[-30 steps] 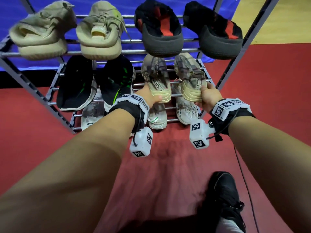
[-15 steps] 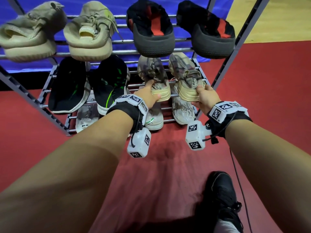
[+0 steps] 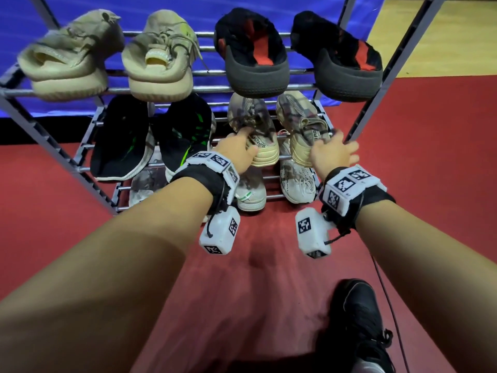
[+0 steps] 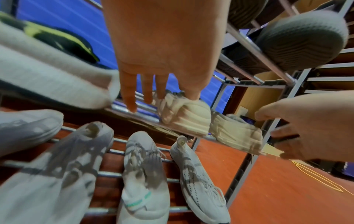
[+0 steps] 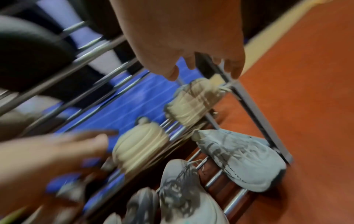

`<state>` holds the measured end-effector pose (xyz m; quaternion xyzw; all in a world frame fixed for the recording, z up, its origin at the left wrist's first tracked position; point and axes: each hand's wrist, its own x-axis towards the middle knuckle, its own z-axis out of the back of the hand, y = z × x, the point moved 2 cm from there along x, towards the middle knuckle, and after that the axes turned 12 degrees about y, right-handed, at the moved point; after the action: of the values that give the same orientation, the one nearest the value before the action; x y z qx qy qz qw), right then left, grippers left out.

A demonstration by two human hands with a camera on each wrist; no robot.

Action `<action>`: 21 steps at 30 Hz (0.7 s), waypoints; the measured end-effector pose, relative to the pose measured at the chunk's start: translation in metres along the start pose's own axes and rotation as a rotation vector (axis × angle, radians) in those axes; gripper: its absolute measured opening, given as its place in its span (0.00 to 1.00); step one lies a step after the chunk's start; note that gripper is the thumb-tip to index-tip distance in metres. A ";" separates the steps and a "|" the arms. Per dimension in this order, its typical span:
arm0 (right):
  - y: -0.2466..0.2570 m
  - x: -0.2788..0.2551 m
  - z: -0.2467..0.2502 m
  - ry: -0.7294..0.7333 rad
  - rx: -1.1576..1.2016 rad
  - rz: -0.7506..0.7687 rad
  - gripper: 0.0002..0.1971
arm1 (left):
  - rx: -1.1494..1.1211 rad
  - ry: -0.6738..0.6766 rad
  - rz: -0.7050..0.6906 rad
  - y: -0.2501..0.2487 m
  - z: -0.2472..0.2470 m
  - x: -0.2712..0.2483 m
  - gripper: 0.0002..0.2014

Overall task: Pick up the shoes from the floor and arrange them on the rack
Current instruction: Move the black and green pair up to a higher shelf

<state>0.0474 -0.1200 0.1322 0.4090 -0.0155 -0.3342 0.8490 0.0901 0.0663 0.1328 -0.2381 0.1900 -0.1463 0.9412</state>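
Observation:
A pair of beige-and-brown sneakers lies on the middle shelf of the metal rack point(image 3: 376, 84), heels toward me. My left hand point(image 3: 239, 150) reaches to the left sneaker point(image 3: 258, 125) with straight fingers, one fingertip on its laces. In the left wrist view the left hand point(image 4: 161, 91) hangs open over that sneaker's heel point(image 4: 187, 118). My right hand point(image 3: 334, 152) hovers with spread fingers just behind the right sneaker point(image 3: 301, 122), holding nothing. The right wrist view, blurred, shows the right hand point(image 5: 191, 60) open above the right sneaker point(image 5: 193, 103).
The top shelf holds a tan pair point(image 3: 158, 63) and a black-and-red pair point(image 3: 255, 57). Black-and-green shoes point(image 3: 185, 133) fill the middle shelf's left half, pale grey shoes point(image 3: 295, 179) the bottom shelf. My own black shoe point(image 3: 357, 319) stands on the red floor.
Both hands gripped the sneakers' heels before. Now the fingers have straightened and let go, and the pair stays on the middle shelf.

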 end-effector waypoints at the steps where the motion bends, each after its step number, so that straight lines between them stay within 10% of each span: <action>1: 0.008 -0.011 -0.004 -0.013 -0.054 0.058 0.22 | 0.024 -0.049 -0.006 0.000 0.010 -0.006 0.22; 13: 0.074 -0.091 -0.096 0.234 -0.315 0.517 0.21 | 0.089 -0.523 0.249 0.104 0.072 -0.068 0.22; 21: 0.094 -0.101 -0.144 0.508 -0.035 0.245 0.31 | -0.225 -0.472 0.484 0.169 0.076 -0.097 0.45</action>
<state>0.0642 0.0791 0.1275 0.4598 0.1544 -0.1160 0.8667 0.0680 0.2744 0.1374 -0.3157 0.0330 0.1617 0.9344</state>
